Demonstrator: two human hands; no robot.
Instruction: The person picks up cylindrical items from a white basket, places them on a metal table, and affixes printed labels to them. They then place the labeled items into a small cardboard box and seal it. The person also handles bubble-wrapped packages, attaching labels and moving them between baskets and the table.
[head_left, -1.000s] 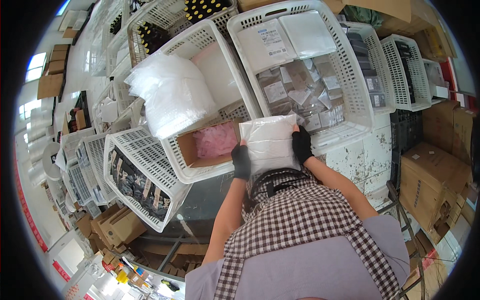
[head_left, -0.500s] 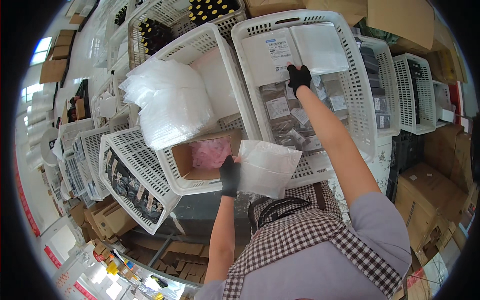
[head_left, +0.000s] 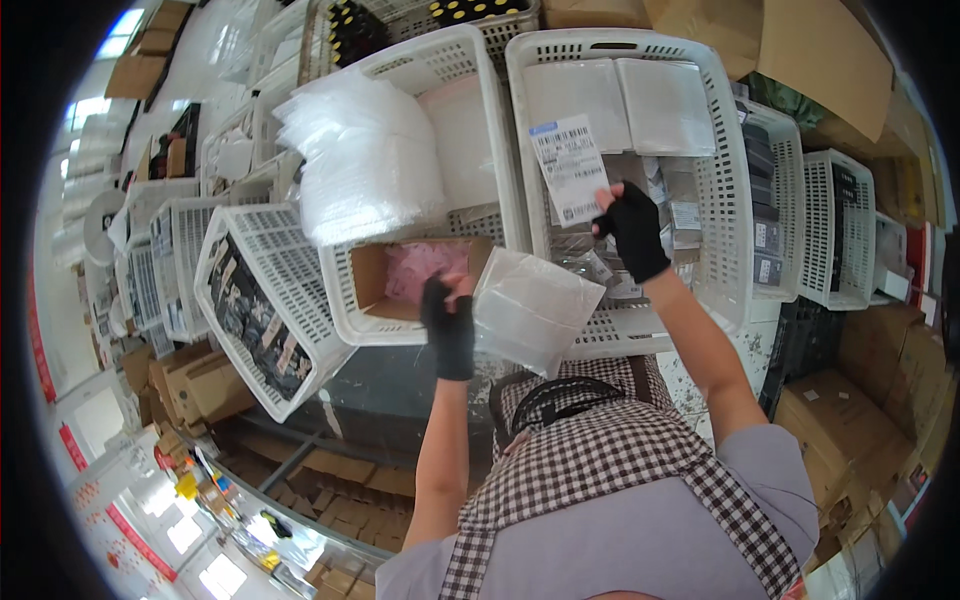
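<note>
My right hand (head_left: 632,232), in a black fingerless glove, pinches the lower corner of a white printed label sheet (head_left: 570,165). The sheet is raised over a white crate (head_left: 740,230) holding stacked translucent white bags (head_left: 665,105) and grey packets with labels. My left hand (head_left: 448,318), gloved alike, has its fingers curled beside the left edge of a translucent plastic bag (head_left: 535,310). That bag spans the rims of two crates; whether the fingers grip it is not clear. Just beyond that hand sits an open cardboard box (head_left: 370,275) with pink shredded filler (head_left: 415,265) inside.
A pile of bubble wrap (head_left: 370,160) fills much of the left white crate (head_left: 400,333). Left of it, a tilted crate (head_left: 275,345) holds dark packets. Black bottles with yellow caps (head_left: 475,10) stand at the back. Cardboard boxes (head_left: 840,400) are stacked on the right.
My right hand has lifted the label sheet off the stacked bags and drawn it toward me, turning it. My left fingers have shifted slightly left along the bag's edge. The whole view has shifted.
</note>
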